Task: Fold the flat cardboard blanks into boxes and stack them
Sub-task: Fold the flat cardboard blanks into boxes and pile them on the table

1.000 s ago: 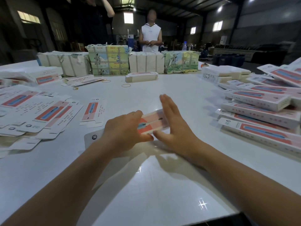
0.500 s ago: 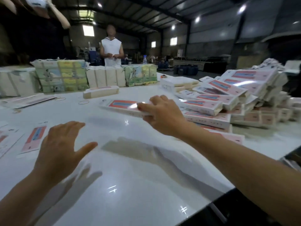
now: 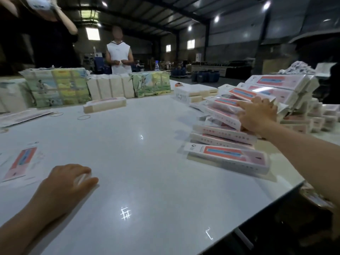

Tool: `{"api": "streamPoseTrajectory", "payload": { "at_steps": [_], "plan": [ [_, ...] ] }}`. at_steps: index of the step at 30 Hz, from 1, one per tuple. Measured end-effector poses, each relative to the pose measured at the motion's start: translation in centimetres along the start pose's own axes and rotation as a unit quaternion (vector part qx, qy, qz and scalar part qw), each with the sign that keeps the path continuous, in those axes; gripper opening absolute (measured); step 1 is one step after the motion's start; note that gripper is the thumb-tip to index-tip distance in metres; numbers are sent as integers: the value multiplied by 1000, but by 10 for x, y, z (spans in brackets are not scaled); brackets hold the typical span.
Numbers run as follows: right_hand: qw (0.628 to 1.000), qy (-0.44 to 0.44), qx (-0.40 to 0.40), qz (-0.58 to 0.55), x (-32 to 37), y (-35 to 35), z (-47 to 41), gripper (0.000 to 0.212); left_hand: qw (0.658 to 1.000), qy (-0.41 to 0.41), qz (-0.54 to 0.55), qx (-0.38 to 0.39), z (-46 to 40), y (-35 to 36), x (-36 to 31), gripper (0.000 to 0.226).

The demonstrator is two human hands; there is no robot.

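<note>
Reaching to the table's right edge, my right hand (image 3: 257, 115) lies on the heap of folded boxes (image 3: 228, 157), fingers spread and fairly straight over one box (image 3: 223, 108) on the heap; I cannot tell whether they grip it. My left hand (image 3: 70, 178) rests near the front left, fingers loosely curled, holding nothing. One flat blank (image 3: 20, 162) lies just left of it. I count about ten boxes in the heap, blurred further back. One more box (image 3: 104, 105) sits alone toward the far edge, with two rubber bands (image 3: 83, 117) near it.
</note>
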State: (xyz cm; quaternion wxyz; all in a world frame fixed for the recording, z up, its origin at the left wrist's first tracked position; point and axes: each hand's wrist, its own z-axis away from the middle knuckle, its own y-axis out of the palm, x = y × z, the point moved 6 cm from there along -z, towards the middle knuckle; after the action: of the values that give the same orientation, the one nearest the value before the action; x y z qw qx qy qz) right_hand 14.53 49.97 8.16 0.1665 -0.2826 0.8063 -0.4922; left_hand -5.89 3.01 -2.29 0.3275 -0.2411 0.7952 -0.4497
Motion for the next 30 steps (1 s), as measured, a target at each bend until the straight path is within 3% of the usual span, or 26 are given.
{"api": "streamPoseTrajectory", "payload": {
  "at_steps": [4,8,13,16,20,22,24,27,30],
  "plan": [
    [994,-54,-72,-55,35,-40,10,45,999,-40,17,30,0,-3,-3,54],
    [948,-218,-143,-181,138,-82,63,33,999,-45,-8,17,0,-2,-6,35],
    [885,-382,15,-265,269,-46,162,25,998,-62,7,24,7,-6,-6,32],
    [872,-409,83,-255,306,-11,197,26,998,-63,18,19,11,-9,-6,29],
    [863,-394,112,-295,309,8,202,20,993,-92,70,30,7,-14,-1,24],
    [860,-387,102,-317,308,7,202,16,982,-154,109,25,-4,-32,22,20],
    [860,-385,92,-321,309,5,204,14,970,-232,66,-9,-16,-63,65,18],
    [858,-381,77,-337,310,4,204,10,914,-386,-123,-30,-6,-120,152,38],
    [856,-381,68,-342,312,7,202,11,837,-512,-187,46,29,-146,226,96]
  ]
}}
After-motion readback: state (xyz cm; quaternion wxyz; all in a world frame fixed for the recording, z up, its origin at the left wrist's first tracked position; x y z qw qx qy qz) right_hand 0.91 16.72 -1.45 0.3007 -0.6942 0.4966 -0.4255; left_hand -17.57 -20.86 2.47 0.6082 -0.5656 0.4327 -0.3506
